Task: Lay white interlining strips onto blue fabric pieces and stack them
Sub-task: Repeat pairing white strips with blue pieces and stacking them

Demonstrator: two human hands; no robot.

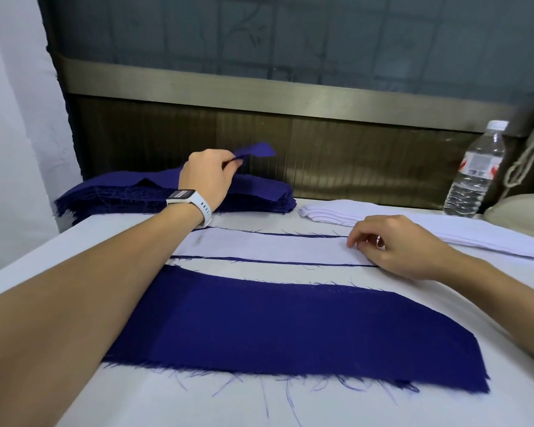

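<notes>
Fingers of left hand: curled, pinching with the thumb the raised corner of the top blue piece on the blue pile.
Fingers of right hand: loosely bent and slightly apart, tips down on the right end of the laid white strip, gripping nothing.
Blue pile: thick stack of blue fabric pieces at the far left edge of the table, frayed threads hanging at its left end, partly hidden behind the left wrist.
Laid white strip: flat on a blue piece mid-table, only 2 thin blue edges showing, 1 along its far side and 1 along its near side.
Near blue piece: spread flat closest to the camera, frayed along the near edge, left end under the left forearm.
White strip stack: interlining strips piled at far right, just beyond the right hand, apart from the blue pile.
Watch: white band, on the left wrist.
Water bottle: upright, clear, white cap, at the far right edge behind the white strip stack.
Table: covered in white cloth.
</notes>
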